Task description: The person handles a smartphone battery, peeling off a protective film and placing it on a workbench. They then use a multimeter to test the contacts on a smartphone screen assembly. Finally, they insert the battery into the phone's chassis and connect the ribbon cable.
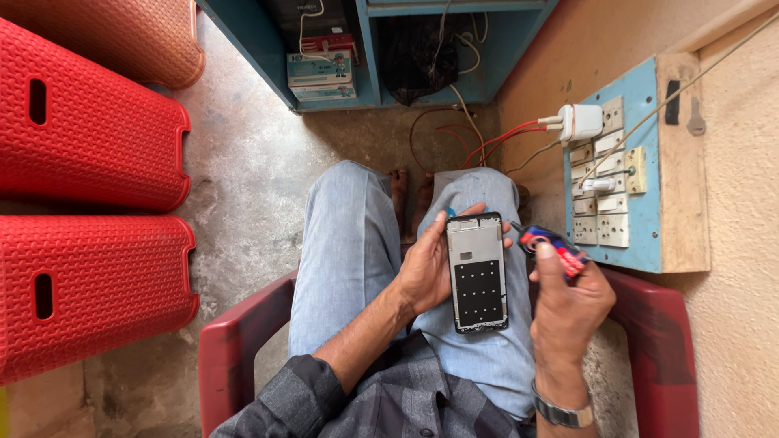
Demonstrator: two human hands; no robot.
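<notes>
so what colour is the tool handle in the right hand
Red and blue tool handle, in the head view.

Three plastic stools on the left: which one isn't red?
The top one, at the upper left corner: it is orange-brown, cut off by the frame edge. The two textured stools below it are bright red with slot handles.

Opened phone frame (477, 272): rectangular, black-rimmed, grey metal upper section, dark dotted lower panel, inner side facing up, upright above the lap. Small tool (552, 250): red-and-blue handle, dark tip angled toward the frame's upper right edge, just beside it.
</notes>
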